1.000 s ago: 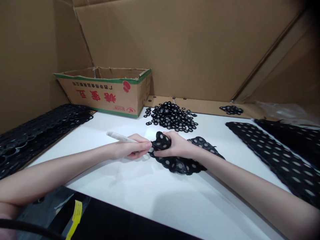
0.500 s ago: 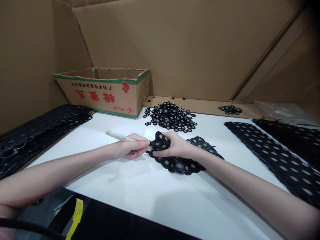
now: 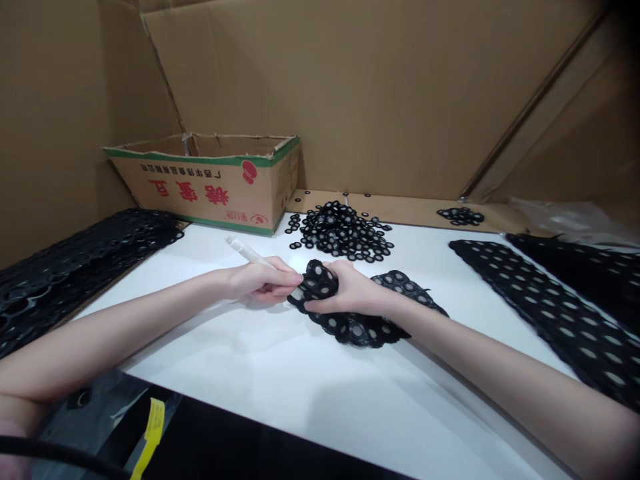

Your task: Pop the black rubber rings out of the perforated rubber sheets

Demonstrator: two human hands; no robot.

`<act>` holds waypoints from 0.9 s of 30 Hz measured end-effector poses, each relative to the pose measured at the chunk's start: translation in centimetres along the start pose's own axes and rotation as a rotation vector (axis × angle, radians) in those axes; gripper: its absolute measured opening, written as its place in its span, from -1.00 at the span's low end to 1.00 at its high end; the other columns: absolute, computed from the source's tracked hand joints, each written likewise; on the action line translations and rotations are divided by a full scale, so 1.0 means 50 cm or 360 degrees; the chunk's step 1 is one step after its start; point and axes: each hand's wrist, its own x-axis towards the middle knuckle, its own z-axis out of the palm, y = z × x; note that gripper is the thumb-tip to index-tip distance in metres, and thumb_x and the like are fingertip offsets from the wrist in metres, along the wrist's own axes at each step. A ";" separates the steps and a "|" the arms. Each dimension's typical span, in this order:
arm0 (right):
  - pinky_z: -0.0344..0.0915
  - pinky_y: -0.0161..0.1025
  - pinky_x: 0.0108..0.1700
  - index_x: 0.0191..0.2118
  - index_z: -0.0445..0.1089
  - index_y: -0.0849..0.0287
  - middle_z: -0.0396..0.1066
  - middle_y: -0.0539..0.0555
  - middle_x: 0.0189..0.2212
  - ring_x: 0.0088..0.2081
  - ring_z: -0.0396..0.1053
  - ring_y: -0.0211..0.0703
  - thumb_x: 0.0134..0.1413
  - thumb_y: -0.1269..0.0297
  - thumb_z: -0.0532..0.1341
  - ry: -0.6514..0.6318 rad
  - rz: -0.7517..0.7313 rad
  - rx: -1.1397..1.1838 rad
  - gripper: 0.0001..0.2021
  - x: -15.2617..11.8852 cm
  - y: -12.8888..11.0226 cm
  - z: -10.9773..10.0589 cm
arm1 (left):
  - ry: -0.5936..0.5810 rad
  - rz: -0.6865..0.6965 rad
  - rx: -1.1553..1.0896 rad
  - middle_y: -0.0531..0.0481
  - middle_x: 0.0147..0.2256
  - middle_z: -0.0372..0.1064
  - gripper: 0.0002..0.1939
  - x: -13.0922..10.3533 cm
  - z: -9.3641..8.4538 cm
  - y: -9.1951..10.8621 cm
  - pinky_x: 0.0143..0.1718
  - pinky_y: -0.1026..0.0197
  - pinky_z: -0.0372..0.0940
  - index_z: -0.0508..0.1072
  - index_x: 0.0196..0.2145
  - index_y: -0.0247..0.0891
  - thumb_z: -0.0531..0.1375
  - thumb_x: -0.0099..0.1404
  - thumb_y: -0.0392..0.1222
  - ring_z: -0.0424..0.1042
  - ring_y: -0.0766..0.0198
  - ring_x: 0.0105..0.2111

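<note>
My left hand [image 3: 270,281] is closed round a white pen-like tool [image 3: 247,253], whose rear end points up and to the left. Its front tip is at the edge of a black fabric piece [image 3: 360,330] with pale round spots, where it is partly hidden. The fabric lies bunched on the white board [image 3: 240,380]. My right hand [image 3: 350,290] grips a folded part of it between thumb and fingers, close beside my left hand. Behind both hands is a heap of small black rings [image 3: 345,230].
An open cardboard box [image 3: 210,190] stands at the back left. Black ringed material [image 3: 75,260] lies along the left side. Spotted black fabric strips [image 3: 545,307] lie at the right, with a small ring pile [image 3: 460,216] behind them. Cardboard walls [image 3: 375,93] enclose the back.
The white tool has tilted more steeply, its rear end moving up and right. My left hand has turned slightly with it. The gripped fabric fold has shifted a little left.
</note>
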 end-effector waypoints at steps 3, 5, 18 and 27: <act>0.17 -0.24 -0.30 -0.50 0.32 0.18 0.30 -0.07 -0.55 -0.40 0.27 -0.18 -0.29 0.12 0.34 -0.0010 -0.0006 0.0001 -0.72 0.000 -0.001 0.001 | -0.0016 -0.0019 0.0008 0.15 -0.80 -0.04 -0.51 -0.002 -0.003 -0.001 -0.76 0.36 -0.23 0.13 -0.67 -0.28 0.12 0.30 0.02 -0.13 0.50 -0.78; 0.16 -0.25 -0.30 -0.51 0.29 0.18 0.29 -0.08 -0.55 -0.41 0.26 -0.19 -0.29 0.12 0.34 -0.0026 0.0005 0.0004 -0.72 0.000 -0.003 0.001 | -0.0012 -0.0019 0.0051 0.14 -0.79 -0.02 -0.51 -0.005 -0.004 -0.002 -0.76 0.35 -0.23 0.14 -0.67 -0.29 0.12 0.31 0.02 -0.11 0.49 -0.77; 0.19 -0.24 -0.29 -0.51 0.36 0.18 0.32 -0.07 -0.56 -0.38 0.32 -0.14 -0.32 0.11 0.35 -0.0004 0.0015 -0.0003 -0.72 -0.001 -0.005 0.001 | -0.0060 -0.0110 -0.0245 0.18 -0.82 -0.09 -0.53 -0.005 0.001 -0.008 -0.78 0.38 -0.27 0.16 -0.65 -0.29 0.16 0.28 0.01 -0.17 0.51 -0.81; 0.21 -0.22 -0.30 -0.51 0.37 0.18 0.31 -0.06 -0.57 -0.39 0.32 -0.12 -0.38 0.13 0.38 0.0068 0.0032 0.0056 -0.72 0.002 0.001 0.005 | 0.0046 -0.0119 -0.0318 0.20 -0.81 -0.12 -0.58 -0.009 0.005 -0.012 -0.76 0.37 -0.29 0.16 -0.61 -0.28 0.09 0.34 -0.05 -0.22 0.51 -0.81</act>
